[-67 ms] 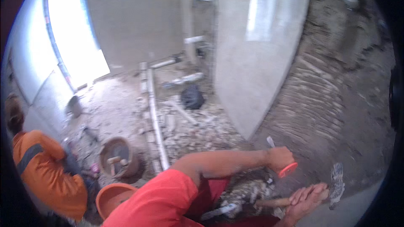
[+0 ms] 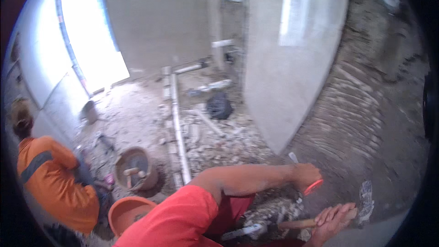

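My left hand (image 2: 307, 174), at the end of a red-sleeved arm, is closed around a chisel (image 2: 292, 157) with a round orange hand guard (image 2: 314, 186); its pale metal end sticks up above my fingers. My right hand (image 2: 331, 224) grips the wooden handle of a hammer (image 2: 297, 224) close to its dusty head (image 2: 365, 201), low at the lower right. Both hands are beside a dark mortar-covered wall (image 2: 347, 119) with combed ridges. Broken rubble (image 2: 279, 208) lies beneath my arms.
A person in orange (image 2: 55, 178) crouches at left beside a bucket with tools (image 2: 147, 178) and an orange basin (image 2: 116, 212). White pipes (image 2: 176, 110), a black bag (image 2: 219, 105) and rubble cover the middle floor. A tall pale panel (image 2: 283, 87) stands right of them; a bright doorway (image 2: 87, 27) opens at back left.
The room has shifted slightly rightward in the picture as my view turned a little. Both hands keep their grips and nearly the same place in the picture.
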